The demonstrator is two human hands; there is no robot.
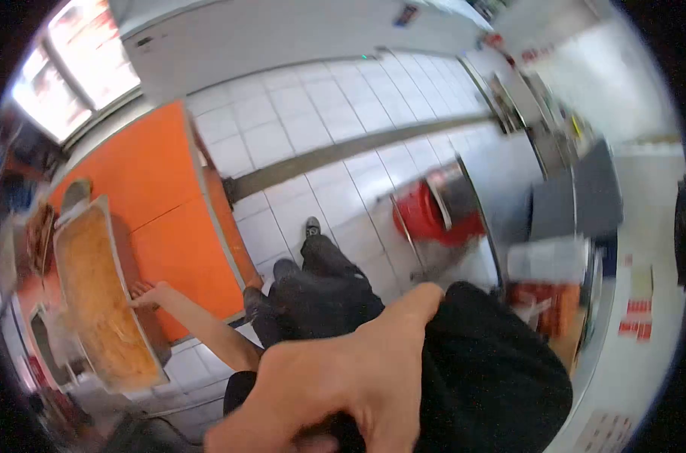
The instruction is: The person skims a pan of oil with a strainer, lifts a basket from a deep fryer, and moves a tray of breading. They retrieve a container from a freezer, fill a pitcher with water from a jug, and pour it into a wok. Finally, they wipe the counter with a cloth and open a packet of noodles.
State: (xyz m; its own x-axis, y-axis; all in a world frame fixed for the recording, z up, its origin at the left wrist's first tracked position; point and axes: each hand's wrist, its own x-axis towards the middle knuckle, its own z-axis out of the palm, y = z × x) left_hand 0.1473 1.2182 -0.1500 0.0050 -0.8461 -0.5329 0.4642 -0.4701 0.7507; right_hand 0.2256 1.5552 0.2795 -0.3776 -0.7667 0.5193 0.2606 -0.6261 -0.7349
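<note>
A long metal tray [126,279] lies at the left, its inside covered by a yellow-orange layer [98,283] with a patchy surface. My left hand [148,295] reaches to the tray's near long side and touches its rim, fingers stretched out. Large and close to the camera, my right hand [320,385] comes in at the bottom centre from a black sleeve [494,370]. Its fingers bend downward and run out of the frame, so their tips and anything in them are hidden.
The tray stands on an orange table [162,166]. Dark-trousered legs [320,287] and a shoe show above the white tiled floor [283,136]. A red container [426,211] sits beside a metal counter [501,181] on the right. A long white cabinet [267,38] runs along the back.
</note>
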